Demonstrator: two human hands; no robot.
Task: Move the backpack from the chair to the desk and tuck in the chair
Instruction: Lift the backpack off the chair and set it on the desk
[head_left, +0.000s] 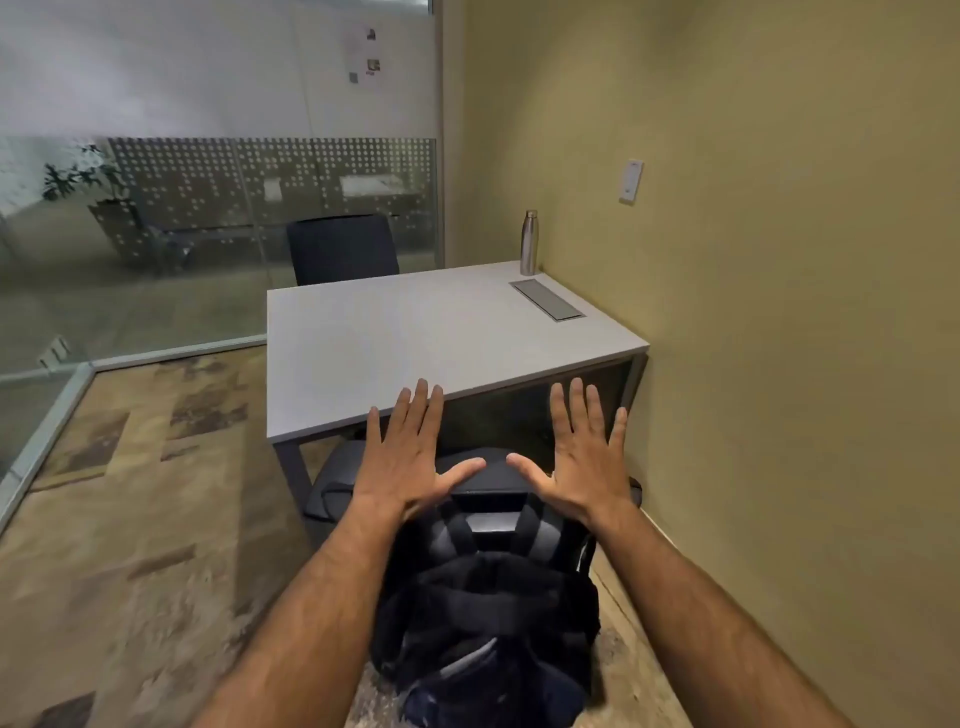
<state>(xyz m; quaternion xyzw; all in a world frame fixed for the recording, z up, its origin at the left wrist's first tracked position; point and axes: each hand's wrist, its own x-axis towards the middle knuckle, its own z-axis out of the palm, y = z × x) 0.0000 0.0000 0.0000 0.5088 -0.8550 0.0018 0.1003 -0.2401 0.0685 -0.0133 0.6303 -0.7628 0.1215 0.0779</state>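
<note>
A black backpack (488, 623) hangs by its straps over the backrest of a black office chair (337, 483) that stands pulled out from the light grey desk (395, 338). My left hand (410, 457) and my right hand (582, 457) hover flat above the chair's top edge, fingers spread, palms down, holding nothing. Both hands are just in front of the desk's near edge. The chair's seat is mostly hidden behind my arms and the backpack.
A steel water bottle (529, 243) stands at the desk's far right corner beside a metal cable hatch (546, 300). A second dark chair (343, 249) sits behind the desk. A yellow wall (779, 312) runs close on the right; a glass partition (156, 234) is on the left.
</note>
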